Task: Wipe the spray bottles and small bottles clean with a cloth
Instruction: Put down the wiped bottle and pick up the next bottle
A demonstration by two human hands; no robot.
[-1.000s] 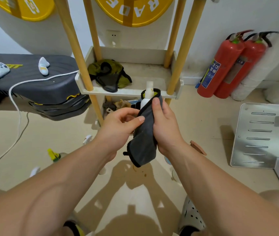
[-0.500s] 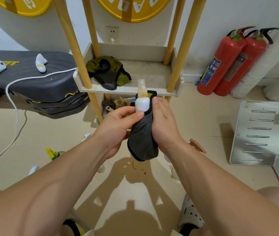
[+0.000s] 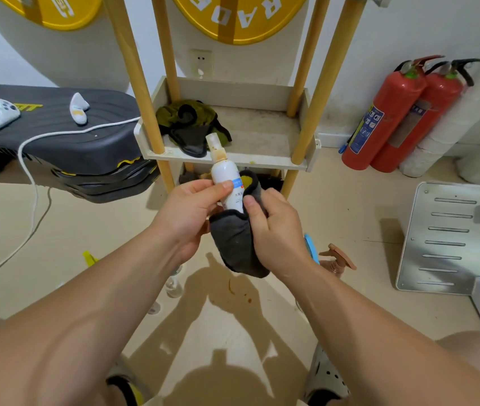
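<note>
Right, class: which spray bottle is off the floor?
The white bottle, gripped by the left hand, base in the cloth; the brown-trigger bottle sits on the floor.

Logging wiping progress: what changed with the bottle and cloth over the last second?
The white bottle has slid up out of the dark cloth, baring its body and label. The left hand now pinches the bare bottle; the right hand still grips the cloth round its base. The shelf rag stayed put.

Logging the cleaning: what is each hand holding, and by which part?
Left hand pinches the white spray bottle at its middle; right hand grips the dark cloth wrapped round the bottle's lower end.
</note>
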